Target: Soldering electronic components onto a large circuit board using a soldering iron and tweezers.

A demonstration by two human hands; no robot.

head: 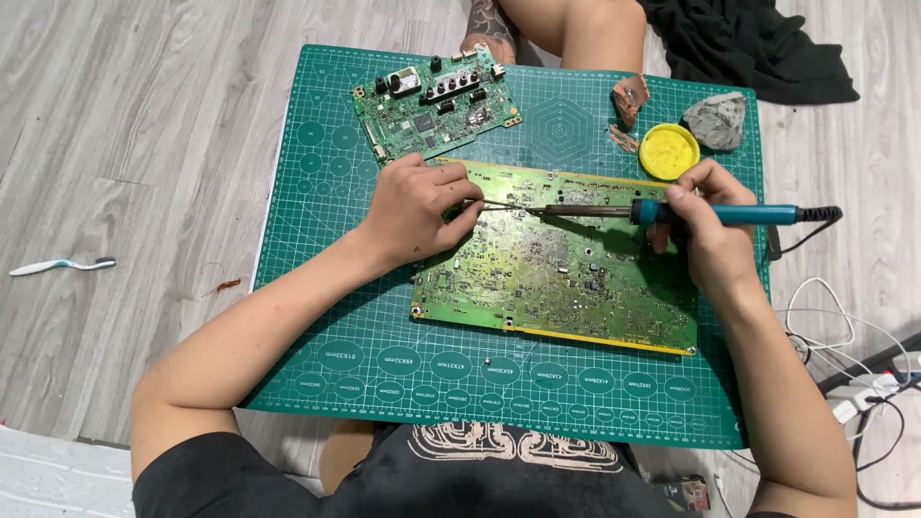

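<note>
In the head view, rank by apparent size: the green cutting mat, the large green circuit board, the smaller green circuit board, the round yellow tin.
1. Green cutting mat
2. Large green circuit board
3. Smaller green circuit board
4. Round yellow tin

All lie flat on the mat, so the order is clear.

We see bare mat [317, 288] left of the big board [556, 259] and along its near edge; beyond it, a small board [436, 105], tin [669, 152] and sponge [718, 120] crowd the far edge.
</note>
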